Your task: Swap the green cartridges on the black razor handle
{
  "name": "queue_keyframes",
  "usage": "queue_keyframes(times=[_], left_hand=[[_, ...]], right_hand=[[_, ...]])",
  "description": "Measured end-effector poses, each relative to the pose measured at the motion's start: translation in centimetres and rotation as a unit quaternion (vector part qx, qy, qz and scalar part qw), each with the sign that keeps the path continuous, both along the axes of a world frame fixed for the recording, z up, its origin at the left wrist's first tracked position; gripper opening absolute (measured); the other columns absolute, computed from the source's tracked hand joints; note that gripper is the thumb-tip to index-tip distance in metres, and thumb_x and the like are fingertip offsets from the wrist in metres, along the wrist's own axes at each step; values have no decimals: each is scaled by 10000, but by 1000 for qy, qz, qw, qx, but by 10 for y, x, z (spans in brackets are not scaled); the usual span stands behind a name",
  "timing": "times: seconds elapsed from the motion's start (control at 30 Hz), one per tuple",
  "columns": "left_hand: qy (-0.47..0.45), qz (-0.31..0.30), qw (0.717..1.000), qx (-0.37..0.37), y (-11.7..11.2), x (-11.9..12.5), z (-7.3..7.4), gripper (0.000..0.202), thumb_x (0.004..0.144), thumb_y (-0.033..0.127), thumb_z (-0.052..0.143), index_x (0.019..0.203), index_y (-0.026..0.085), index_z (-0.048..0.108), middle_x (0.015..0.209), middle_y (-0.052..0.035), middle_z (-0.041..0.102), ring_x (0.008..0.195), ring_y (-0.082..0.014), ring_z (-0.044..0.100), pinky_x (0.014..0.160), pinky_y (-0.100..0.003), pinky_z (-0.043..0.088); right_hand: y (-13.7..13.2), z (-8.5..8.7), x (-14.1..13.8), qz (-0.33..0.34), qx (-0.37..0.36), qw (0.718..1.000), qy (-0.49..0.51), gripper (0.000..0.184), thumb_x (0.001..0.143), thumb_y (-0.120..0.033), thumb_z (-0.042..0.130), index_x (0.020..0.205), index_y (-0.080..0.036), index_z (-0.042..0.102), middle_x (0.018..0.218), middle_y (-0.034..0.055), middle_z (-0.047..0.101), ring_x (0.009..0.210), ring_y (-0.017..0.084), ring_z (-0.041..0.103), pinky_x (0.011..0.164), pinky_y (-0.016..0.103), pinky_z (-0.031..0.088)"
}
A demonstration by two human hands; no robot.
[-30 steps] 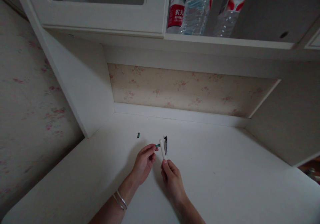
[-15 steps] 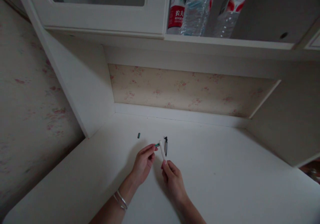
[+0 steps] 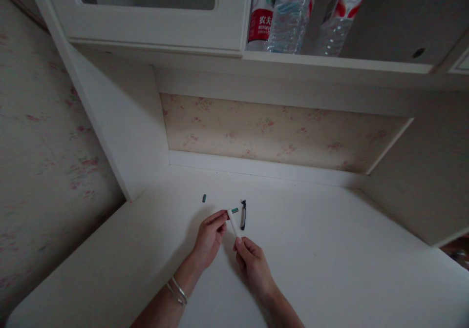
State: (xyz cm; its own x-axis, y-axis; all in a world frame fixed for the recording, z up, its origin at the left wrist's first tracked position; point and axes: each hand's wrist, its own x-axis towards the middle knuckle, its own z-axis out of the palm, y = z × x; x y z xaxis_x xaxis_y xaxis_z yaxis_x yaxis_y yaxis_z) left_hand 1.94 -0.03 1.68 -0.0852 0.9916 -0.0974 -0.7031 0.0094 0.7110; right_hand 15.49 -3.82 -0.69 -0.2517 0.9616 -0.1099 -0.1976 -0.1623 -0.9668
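My right hand [image 3: 252, 262] is closed around the lower end of a slim white stick that looks like a razor handle [image 3: 234, 224]. It leans up and to the left. At its upper end, my left hand [image 3: 210, 235] pinches with thumb and forefinger. A small green-and-black piece like a razor blade head [image 3: 235, 210] juts out to the right of that end. Whether it is fixed there I cannot tell. Just right of it, a thin black-and-grey handle-like item [image 3: 244, 215] lies on the white desk [image 3: 311, 230]. Farther back on the left lies another small green-and-black piece [image 3: 204, 198].
Above the desk hangs a white cabinet [image 3: 157, 30], whose open shelf holds plastic bottles [image 3: 287, 23]. Side panels [image 3: 120, 118] bound the desk's back on the left and right. A flowered wall [image 3: 256, 128] shows behind.
The white handle's upper end has shifted left to my left fingertips. The green-and-black blade head, earlier between those fingertips and the handle, now shows on the handle's right side.
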Motion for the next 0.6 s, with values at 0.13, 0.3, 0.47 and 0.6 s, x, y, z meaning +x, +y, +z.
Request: queue_keyframes(times=[0.13, 0.3, 0.47, 0.6], left_hand=[[4, 5, 1000, -6, 1, 0, 0, 286, 600, 207, 844, 848, 113, 737, 836, -83, 690, 779, -117, 581, 616, -145, 441], [40, 5, 999, 2, 1, 1, -2, 293, 604, 232, 840, 855, 117, 742, 872, -95, 697, 809, -131, 578, 628, -163, 425], [81, -4, 997, 18, 0, 0, -4, 270, 645, 262, 814, 869, 129, 745, 811, -78, 694, 689, -102, 532, 589, -176, 389], [96, -8, 995, 36, 0, 0, -6, 254, 668, 270, 796, 877, 133, 747, 825, -75, 685, 676, -106, 516, 584, -194, 377]], right_hand=[[1, 3, 2, -47, -7, 999, -1, 548, 741, -721, 616, 688, -187, 503, 465, -98, 302, 402, 70, 196, 361, 204, 108], [2, 4, 3, -11, -23, 1000, -2, 559, 709, -731, 633, 661, -192, 494, 427, -96, 312, 368, 65, 192, 348, 205, 99], [1, 2, 4, -35, -16, 999, -1, 543, 731, -711, 632, 664, -191, 491, 459, -86, 339, 381, 66, 219, 353, 202, 116], [0, 3, 5, -4, -9, 1000, -13, 538, 755, -706, 611, 659, -193, 479, 451, -88, 327, 383, 69, 209, 358, 210, 113]])
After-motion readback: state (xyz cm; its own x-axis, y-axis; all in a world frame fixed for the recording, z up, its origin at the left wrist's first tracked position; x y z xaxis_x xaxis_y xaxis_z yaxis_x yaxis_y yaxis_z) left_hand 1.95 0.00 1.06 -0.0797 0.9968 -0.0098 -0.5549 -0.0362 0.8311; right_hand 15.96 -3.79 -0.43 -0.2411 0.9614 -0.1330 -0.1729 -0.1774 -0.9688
